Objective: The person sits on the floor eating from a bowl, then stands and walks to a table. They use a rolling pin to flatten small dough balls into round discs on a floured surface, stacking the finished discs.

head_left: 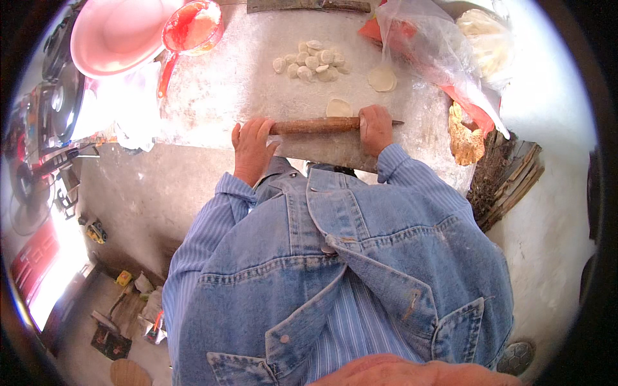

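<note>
A wooden rolling pin (316, 126) lies crosswise near the front edge of the floured board. The fingers of my left hand (253, 149) cover its left end, with the thumb held apart. My right hand (375, 129) is closed over the pin near its tapered right tip. Just beyond the pin, close to my right hand, is a thin dough round (339, 107). A second flattened round (382, 78) lies farther back on the right. Several small floured dough pieces (311, 60) sit heaped behind them, beyond both hands.
At the back left are a pink basin (118, 36) and a red dipper (193, 29). A cleaver (285, 5) lies along the far edge. Clear plastic bags (420, 38) and a piece of browned bread (466, 137) occupy the right side. Split firewood (514, 186) stands below.
</note>
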`<state>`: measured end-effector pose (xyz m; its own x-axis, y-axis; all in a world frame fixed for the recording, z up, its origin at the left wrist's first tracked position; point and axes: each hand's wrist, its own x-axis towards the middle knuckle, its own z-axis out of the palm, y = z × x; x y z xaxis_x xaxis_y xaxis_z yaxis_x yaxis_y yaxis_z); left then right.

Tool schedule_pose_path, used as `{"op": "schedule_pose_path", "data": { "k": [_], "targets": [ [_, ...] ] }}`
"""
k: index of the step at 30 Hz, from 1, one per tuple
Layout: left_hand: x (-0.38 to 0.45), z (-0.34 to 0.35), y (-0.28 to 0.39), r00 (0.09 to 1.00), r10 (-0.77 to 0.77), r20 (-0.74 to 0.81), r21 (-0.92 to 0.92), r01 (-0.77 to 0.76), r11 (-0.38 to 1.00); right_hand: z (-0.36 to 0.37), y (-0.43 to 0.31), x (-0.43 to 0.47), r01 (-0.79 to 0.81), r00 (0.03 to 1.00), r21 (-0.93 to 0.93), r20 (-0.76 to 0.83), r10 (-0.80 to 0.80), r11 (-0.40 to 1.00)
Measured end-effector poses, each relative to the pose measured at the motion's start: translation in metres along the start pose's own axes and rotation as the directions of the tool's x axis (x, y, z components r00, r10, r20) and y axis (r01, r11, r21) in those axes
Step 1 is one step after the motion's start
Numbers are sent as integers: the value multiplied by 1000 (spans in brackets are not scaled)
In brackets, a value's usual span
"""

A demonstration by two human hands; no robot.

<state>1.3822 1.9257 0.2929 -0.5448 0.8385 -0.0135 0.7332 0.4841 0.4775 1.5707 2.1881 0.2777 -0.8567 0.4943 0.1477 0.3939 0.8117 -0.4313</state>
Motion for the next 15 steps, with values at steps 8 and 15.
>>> {"op": "schedule_pose_path", "data": {
  "k": [8, 15],
  "targets": [
    [34, -6, -4, 999, 44, -5, 138, -43, 989, 12, 11, 17, -108, 994, -48, -30, 107, 993],
    [19, 5, -13, 999, 35, -5, 137, -34, 990, -6, -13, 13, -154, 988, -31, 16, 155, 988]
  ]
}}
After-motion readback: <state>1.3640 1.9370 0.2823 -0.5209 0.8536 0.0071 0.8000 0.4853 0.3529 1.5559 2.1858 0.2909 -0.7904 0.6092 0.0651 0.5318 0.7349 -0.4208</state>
